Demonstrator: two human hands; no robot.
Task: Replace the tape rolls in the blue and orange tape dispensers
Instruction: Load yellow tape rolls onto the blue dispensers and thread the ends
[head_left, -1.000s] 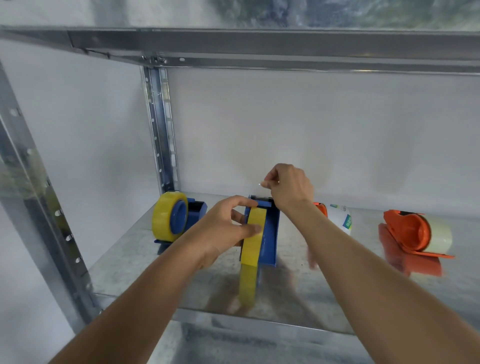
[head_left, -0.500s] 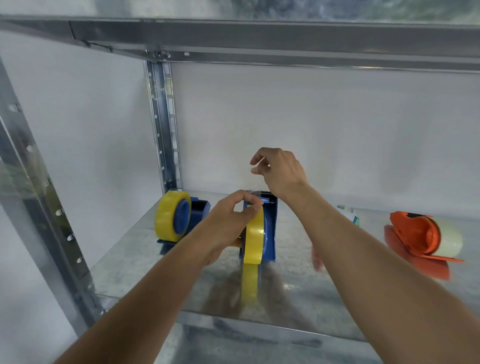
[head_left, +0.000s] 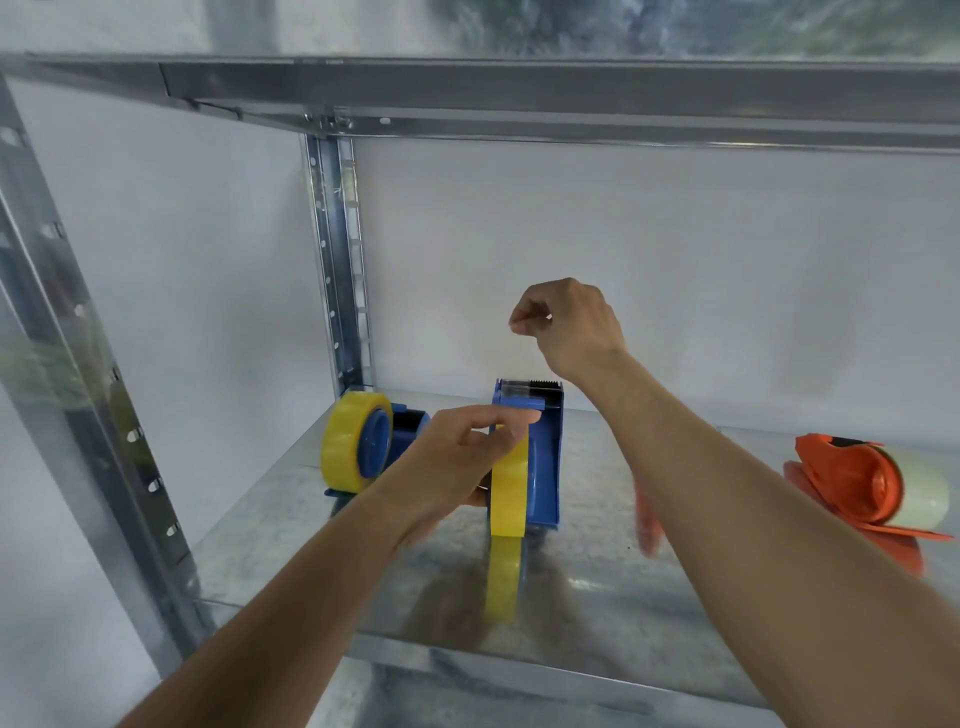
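A blue tape dispenser (head_left: 545, 462) stands on the metal shelf (head_left: 291, 499) with a yellow tape roll (head_left: 510, 491) mounted in it. My left hand (head_left: 462, 457) grips the roll from its left side, thumb on top near the cutter. My right hand (head_left: 569, 325) is raised above the dispenser's serrated cutter and pinches the end of a clear strip of tape that runs down to it. A second blue dispenser (head_left: 382, 447) with a yellow roll (head_left: 345, 441) lies at the left. An orange dispenser (head_left: 852, 475) with a clear roll (head_left: 922, 491) lies at the right.
A perforated steel upright (head_left: 340, 260) stands at the back left corner and another upright (head_left: 78, 374) runs along the near left. The upper shelf beam (head_left: 519, 98) crosses overhead. A white wall closes the back.
My right hand has risen from the cutter, drawing the clear tape strip upward. My left hand has stayed on the yellow roll in the dispenser.
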